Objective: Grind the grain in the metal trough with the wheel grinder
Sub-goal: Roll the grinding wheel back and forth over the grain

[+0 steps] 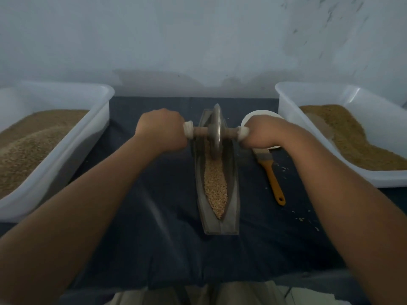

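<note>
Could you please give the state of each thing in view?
Long metal trough: holds tan grain.
Metal wheel grinder: upright in trough.
Left hand: grips grinder handle.
Right hand: grips grinder handle.
Left white plastic tub: part-filled.
Right white plastic tub: part-filled.
Orange-handled brush: lying unused.

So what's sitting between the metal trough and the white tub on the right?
In the head view, a brush with an orange handle lies on the dark cloth there, and a white bowl sits partly behind the right hand.
</note>
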`<state>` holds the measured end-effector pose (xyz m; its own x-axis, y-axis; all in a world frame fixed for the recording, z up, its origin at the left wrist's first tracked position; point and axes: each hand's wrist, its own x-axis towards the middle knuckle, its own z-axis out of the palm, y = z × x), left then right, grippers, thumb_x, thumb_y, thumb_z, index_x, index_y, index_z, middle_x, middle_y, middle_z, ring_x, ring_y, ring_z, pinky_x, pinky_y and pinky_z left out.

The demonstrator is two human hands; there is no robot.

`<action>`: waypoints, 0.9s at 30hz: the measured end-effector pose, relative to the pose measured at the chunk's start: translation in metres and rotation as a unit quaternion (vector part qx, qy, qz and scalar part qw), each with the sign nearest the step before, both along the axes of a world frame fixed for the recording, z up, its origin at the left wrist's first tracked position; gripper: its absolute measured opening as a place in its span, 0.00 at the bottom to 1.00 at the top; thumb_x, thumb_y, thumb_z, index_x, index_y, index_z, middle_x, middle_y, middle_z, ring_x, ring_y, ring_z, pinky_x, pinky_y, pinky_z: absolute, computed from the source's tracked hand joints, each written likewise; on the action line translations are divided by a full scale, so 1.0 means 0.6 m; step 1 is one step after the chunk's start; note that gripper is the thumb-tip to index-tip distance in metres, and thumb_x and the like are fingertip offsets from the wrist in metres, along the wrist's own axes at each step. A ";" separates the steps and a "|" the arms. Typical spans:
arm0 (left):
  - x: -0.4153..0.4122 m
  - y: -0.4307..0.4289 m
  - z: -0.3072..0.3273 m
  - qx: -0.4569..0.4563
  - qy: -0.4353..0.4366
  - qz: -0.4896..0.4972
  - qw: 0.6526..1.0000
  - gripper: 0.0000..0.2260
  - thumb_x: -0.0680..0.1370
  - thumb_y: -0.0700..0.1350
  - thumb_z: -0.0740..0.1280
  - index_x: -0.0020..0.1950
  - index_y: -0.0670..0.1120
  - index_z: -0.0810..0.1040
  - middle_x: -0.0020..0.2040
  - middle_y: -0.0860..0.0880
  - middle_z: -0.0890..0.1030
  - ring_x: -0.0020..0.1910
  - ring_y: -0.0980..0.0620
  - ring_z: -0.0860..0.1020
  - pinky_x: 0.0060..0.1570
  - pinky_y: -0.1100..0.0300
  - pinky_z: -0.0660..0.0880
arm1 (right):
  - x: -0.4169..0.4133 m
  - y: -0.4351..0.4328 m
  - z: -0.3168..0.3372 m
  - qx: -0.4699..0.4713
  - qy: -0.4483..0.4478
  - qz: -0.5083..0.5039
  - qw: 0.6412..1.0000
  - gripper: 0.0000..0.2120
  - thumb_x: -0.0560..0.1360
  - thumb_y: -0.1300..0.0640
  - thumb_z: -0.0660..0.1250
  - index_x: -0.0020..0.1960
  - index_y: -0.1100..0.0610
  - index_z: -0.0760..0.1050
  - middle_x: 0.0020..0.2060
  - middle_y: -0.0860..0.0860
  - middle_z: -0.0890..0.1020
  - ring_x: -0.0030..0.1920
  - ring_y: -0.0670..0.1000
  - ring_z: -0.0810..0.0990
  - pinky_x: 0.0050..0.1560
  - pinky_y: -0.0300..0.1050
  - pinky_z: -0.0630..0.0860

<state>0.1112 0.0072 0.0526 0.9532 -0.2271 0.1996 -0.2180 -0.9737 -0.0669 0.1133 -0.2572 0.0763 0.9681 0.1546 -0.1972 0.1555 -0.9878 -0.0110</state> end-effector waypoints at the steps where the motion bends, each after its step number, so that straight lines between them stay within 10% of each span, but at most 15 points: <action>1: -0.010 0.007 -0.005 0.000 0.009 -0.007 1.000 0.12 0.73 0.56 0.68 0.35 0.51 0.73 0.35 0.52 0.76 0.37 0.44 0.79 0.38 0.55 0.74 | -0.008 -0.001 0.000 0.005 0.016 0.003 1.000 0.10 0.72 0.44 0.72 0.42 0.51 0.82 0.39 0.52 0.84 0.42 0.53 0.84 0.52 0.56 0.83; 7: -0.107 0.057 -0.057 0.029 -0.119 -0.106 0.987 0.17 0.68 0.62 0.64 0.28 0.54 0.64 0.23 0.58 0.65 0.21 0.58 0.62 0.27 0.67 0.55 | -0.095 -0.030 -0.021 0.065 0.201 0.012 0.977 0.05 0.64 0.43 0.70 0.33 0.44 0.79 0.23 0.45 0.75 0.23 0.43 0.72 0.32 0.46 0.71; 14: 0.012 0.004 -0.019 -0.022 -0.001 0.022 0.999 0.12 0.74 0.56 0.65 0.35 0.50 0.75 0.34 0.51 0.78 0.33 0.48 0.77 0.36 0.55 0.75 | 0.018 0.001 0.005 -0.003 -0.002 0.023 1.000 0.11 0.71 0.43 0.71 0.38 0.51 0.80 0.36 0.51 0.83 0.39 0.53 0.83 0.40 0.50 0.78; 22: -0.120 0.060 -0.053 -0.008 -0.048 -0.088 0.995 0.16 0.69 0.63 0.60 0.29 0.54 0.67 0.25 0.57 0.68 0.23 0.57 0.67 0.26 0.65 0.58 | -0.087 -0.022 -0.008 0.040 0.197 0.033 0.979 0.11 0.65 0.43 0.70 0.36 0.50 0.79 0.26 0.46 0.78 0.27 0.45 0.75 0.35 0.48 0.74; 27: -0.050 0.032 -0.041 0.002 -0.006 -0.029 1.000 0.14 0.71 0.58 0.64 0.32 0.50 0.73 0.29 0.54 0.75 0.28 0.52 0.75 0.30 0.60 0.70 | -0.044 -0.008 -0.004 0.041 0.085 0.026 0.995 0.09 0.71 0.46 0.74 0.38 0.49 0.80 0.31 0.46 0.82 0.36 0.48 0.83 0.39 0.48 0.77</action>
